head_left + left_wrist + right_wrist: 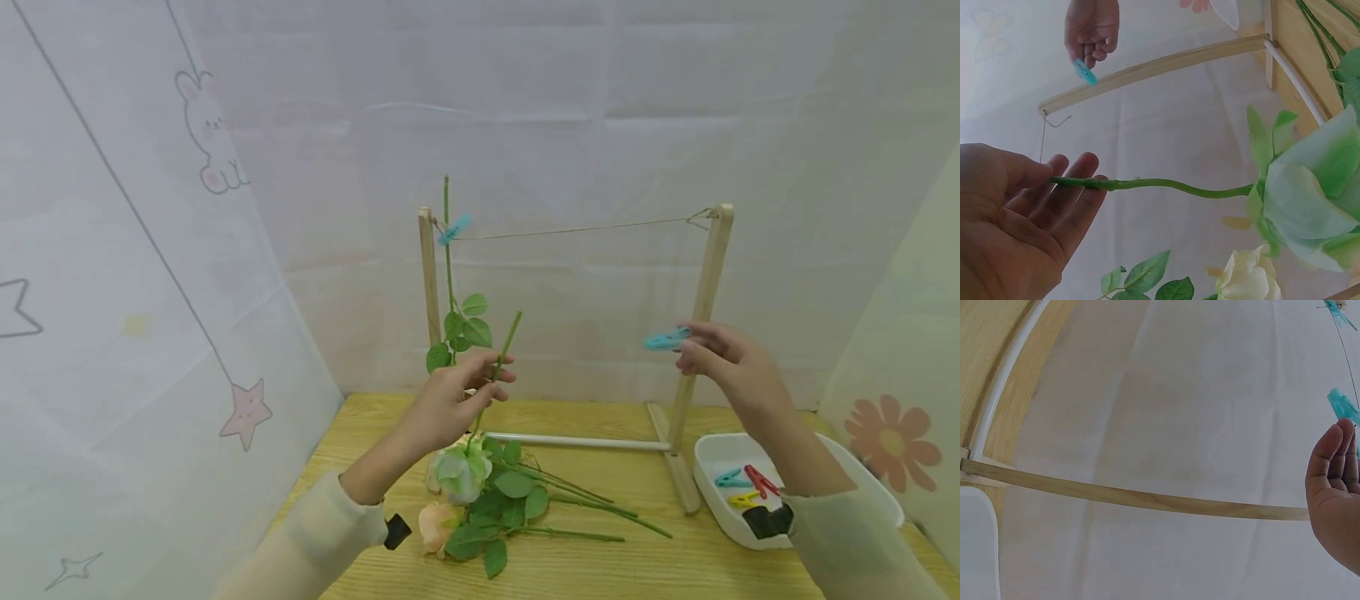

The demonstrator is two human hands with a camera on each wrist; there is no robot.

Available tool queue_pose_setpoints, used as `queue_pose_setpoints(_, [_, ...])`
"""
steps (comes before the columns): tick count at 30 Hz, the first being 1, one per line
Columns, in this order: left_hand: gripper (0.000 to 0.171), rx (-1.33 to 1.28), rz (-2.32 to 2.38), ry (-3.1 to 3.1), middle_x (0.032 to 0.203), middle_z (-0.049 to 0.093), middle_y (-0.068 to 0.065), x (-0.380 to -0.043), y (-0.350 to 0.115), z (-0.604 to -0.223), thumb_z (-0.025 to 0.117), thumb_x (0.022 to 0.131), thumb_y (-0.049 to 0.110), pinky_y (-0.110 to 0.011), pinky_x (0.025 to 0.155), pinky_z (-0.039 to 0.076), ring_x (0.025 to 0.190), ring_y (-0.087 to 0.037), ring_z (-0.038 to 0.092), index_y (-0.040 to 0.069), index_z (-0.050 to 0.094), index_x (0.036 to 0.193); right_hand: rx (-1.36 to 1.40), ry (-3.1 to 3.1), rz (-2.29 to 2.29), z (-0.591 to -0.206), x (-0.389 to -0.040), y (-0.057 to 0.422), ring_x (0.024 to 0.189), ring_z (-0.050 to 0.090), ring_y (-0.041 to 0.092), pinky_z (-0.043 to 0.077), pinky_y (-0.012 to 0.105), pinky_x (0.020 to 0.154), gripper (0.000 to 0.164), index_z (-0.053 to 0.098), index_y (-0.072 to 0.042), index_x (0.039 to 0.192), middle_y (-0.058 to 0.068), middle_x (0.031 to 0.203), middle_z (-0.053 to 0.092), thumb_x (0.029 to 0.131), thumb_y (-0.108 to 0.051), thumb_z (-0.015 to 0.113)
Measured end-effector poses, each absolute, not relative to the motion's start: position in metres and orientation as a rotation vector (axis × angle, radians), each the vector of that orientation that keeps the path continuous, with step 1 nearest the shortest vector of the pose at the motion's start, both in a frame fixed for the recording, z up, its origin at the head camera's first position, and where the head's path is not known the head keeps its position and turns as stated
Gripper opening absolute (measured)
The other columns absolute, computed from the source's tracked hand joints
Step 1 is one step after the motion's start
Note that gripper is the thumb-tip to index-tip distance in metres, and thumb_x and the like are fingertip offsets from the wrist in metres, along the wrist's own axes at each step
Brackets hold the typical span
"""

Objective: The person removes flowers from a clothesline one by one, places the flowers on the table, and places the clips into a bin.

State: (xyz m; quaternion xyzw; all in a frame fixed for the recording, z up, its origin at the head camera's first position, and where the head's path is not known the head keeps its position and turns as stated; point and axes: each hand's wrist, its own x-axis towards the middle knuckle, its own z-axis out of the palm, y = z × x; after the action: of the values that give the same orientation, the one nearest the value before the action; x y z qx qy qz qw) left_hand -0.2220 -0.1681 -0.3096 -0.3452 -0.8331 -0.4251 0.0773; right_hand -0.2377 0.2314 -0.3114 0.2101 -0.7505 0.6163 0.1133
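Note:
My left hand point(457, 397) pinches the green stem point(1141, 184) of an artificial rose between thumb and fingers; the white-green bloom point(1310, 187) hangs head down below it. In my right hand point(738, 367), a light blue clothespin point(667, 340) is pinched by the thumb and fingertips, in front of the right post of a wooden frame point(708, 275). Across the frame's top runs a thin string point(585, 229). At its left end another blue clothespin point(455, 230) clips a stem point(447, 196) to the string, the leaves hanging below, with a cream bloom point(1247, 278) in the left wrist view.
More artificial roses lie on the wooden table point(585, 575), among them a peach bloom point(437, 528) with leaves and long stems. At the right stands a white plastic bin point(708, 467) with blue, red and yellow clothespins. A white rod point(577, 442) joins the frame's feet.

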Motion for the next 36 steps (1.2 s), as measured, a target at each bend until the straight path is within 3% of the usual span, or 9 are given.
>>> queue_pose_setpoints(7, [0.037,-1.052,-1.224,-2.514,0.119,0.073,-0.007,-0.216,-0.164,-0.314,0.059,0.103,0.008,-0.025,0.076,0.058,0.094,-0.017,0.073,0.011,0.056,0.139,0.644,-2.105,1.907,-0.321,-0.232,0.245,0.089,0.069,0.012,0.056,0.018,0.082,0.033,0.057,0.002,0.136,-0.003,0.104,0.072,0.104,-0.004,0.055])
queue_pose_setpoints(15, [0.038,-1.035,-1.133,-2.544,0.118,0.072,-0.004,-0.211,-0.161,-0.323,0.061,0.102,0.008,-0.023,0.074,0.058,0.093,-0.014,0.073,0.009,0.057,0.139,0.564,-2.052,1.995,-0.335,-0.227,0.263,0.089,0.070,0.008,0.055,0.015,0.083,0.031,0.060,-0.010,0.134,-0.006,0.104,0.073,0.104,-0.003,0.055])
queue_pose_setpoints(21, [0.036,-1.112,-1.022,-2.504,0.115,0.073,-0.008,-0.206,-0.156,-0.329,0.060,0.101,0.003,-0.019,0.074,0.058,0.093,-0.019,0.074,0.003,0.058,0.137,0.535,-2.001,2.041,-0.346,-0.227,0.271,0.087,0.070,0.009,0.056,0.016,0.083,0.030,0.061,-0.005,0.132,-0.005,0.102,0.073,0.103,-0.001,0.054])
queue_pose_setpoints(25, [0.033,-1.118,-0.828,-2.472,0.113,0.075,-0.006,-0.202,-0.152,-0.335,0.061,0.100,0.002,-0.018,0.072,0.058,0.087,-0.015,0.074,0.003,0.060,0.133,0.559,-1.940,2.094,-0.353,-0.227,0.277,0.086,0.070,0.010,0.057,0.018,0.084,0.029,0.062,-0.004,0.130,-0.004,0.100,0.073,0.103,0.002,0.052])
queue_pose_setpoints(29, [0.031,-1.127,-0.545,-2.413,0.115,0.075,-0.003,-0.198,-0.146,-0.343,0.060,0.101,0.004,-0.012,0.055,0.048,0.074,-0.011,0.071,0.007,0.062,0.132,0.608,-1.881,2.159,-0.361,-0.227,0.285,0.088,0.070,0.012,0.057,0.019,0.085,0.031,0.062,-0.004,0.130,-0.002,0.100,0.073,0.104,0.006,0.048])
queue_pose_setpoints(34, [0.037,-1.121,-0.352,-2.340,0.110,0.076,-0.004,-0.191,-0.140,-0.352,0.063,0.096,-0.002,-0.010,0.044,0.035,0.068,-0.012,0.069,0.010,0.063,0.131,0.618,-1.863,2.198,-0.371,-0.225,0.295,0.090,0.070,0.012,0.057,0.020,0.086,0.034,0.061,-0.004,0.133,-0.001,0.100,0.073,0.104,0.007,0.045])
queue_pose_setpoints(36, [0.043,-1.096,-0.295,-2.336,0.107,0.076,-0.003,-0.189,-0.138,-0.356,0.065,0.093,-0.005,-0.010,0.042,0.029,0.057,-0.008,0.062,0.013,0.063,0.131,0.633,-1.854,2.203,-0.376,-0.224,0.299,0.090,0.070,0.012,0.056,0.020,0.087,0.035,0.061,-0.003,0.133,0.000,0.101,0.073,0.104,0.008,0.044])
